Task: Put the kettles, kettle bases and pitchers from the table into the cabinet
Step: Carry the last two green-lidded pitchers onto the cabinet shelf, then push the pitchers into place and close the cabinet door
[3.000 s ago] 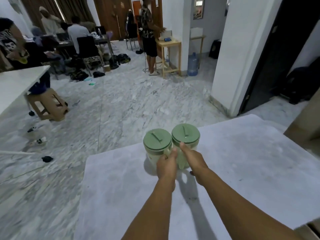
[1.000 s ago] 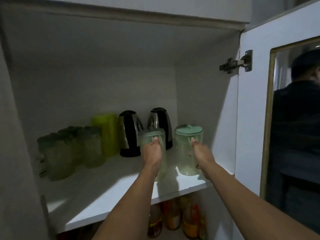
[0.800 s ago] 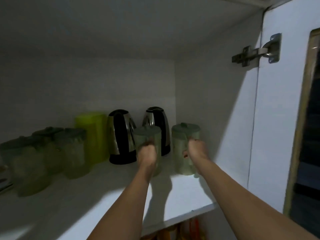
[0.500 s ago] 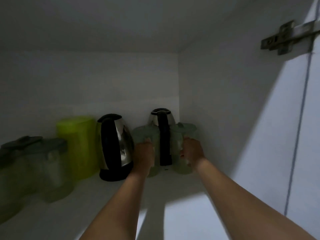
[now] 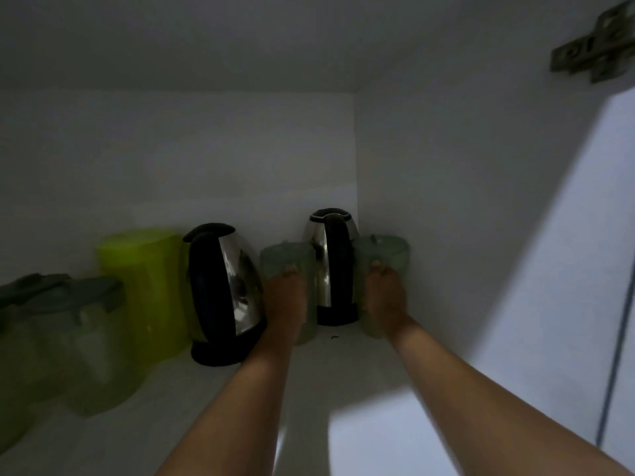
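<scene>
Both arms reach deep into the dim white cabinet. My left hand (image 5: 284,302) grips a pale green lidded pitcher (image 5: 287,257), which stands between two steel-and-black kettles, one to its left (image 5: 223,290) and one to its right (image 5: 331,266). My right hand (image 5: 385,298) grips a second pale green pitcher (image 5: 386,250), right of the far kettle and close to the cabinet's right wall. Both pitchers seem to rest on the shelf (image 5: 343,365); their lower parts are hidden by my hands.
A yellow-green pitcher (image 5: 144,290) stands left of the near kettle. Further left are several pale green lidded pitchers (image 5: 86,338). A door hinge (image 5: 594,49) shows at the top right. The shelf's front half holds only my arms.
I carried the two pitchers from the table into the cabinet. In the last half second my hands pushed them slightly deeper, either side of the right kettle.
</scene>
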